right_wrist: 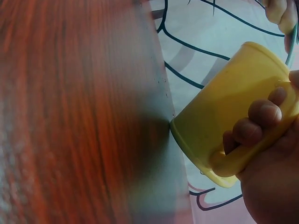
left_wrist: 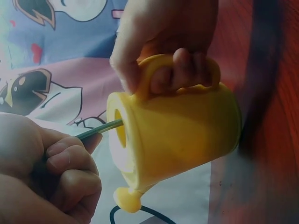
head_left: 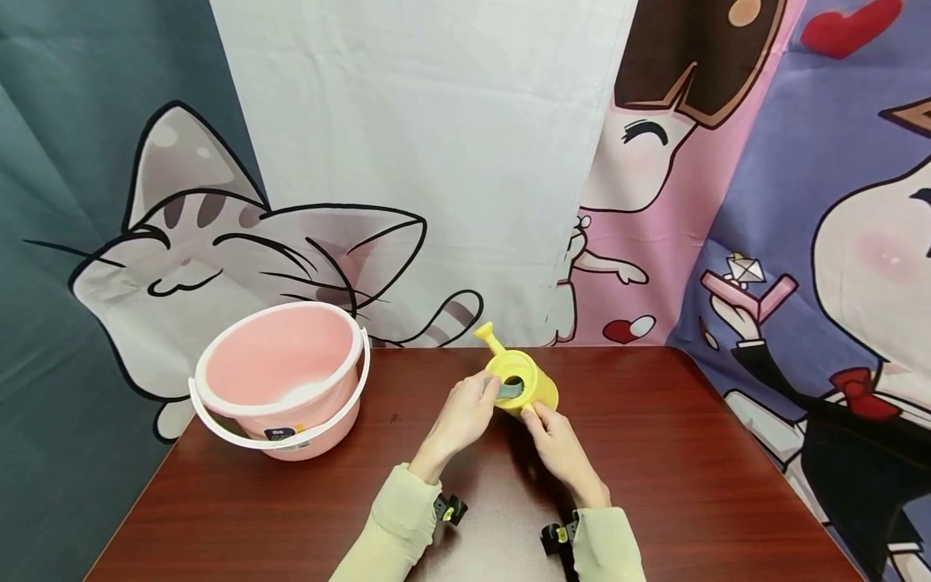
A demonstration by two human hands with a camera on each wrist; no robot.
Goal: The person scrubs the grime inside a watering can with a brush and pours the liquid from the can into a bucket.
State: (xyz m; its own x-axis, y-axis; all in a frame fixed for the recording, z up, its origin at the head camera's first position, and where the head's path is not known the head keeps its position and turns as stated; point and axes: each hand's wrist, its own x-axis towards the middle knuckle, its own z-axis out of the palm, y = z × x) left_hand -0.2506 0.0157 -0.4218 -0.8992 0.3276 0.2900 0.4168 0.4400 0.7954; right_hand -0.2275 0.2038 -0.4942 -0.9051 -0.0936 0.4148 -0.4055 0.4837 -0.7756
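A yellow watering can [head_left: 544, 386] is held tilted above the table, with its sprinkler spout pointing to the back left. My right hand [head_left: 562, 446] grips the can's handle, fingers curled through the loop in the right wrist view. My left hand [head_left: 462, 414] holds a slim grey-green tool [left_wrist: 99, 130] by one end. The tool's other end goes in through the can's round top opening, so its tip is hidden and its kind cannot be told. In the left wrist view the left fingers are curled tightly around it.
A pink bucket [head_left: 287, 356] with a white handle [head_left: 364, 380] stands on the left of the dark red wooden table [head_left: 691, 469]. Printed cloth with cartoon figures [head_left: 436, 121] hangs behind the table's back edge and along its sides.
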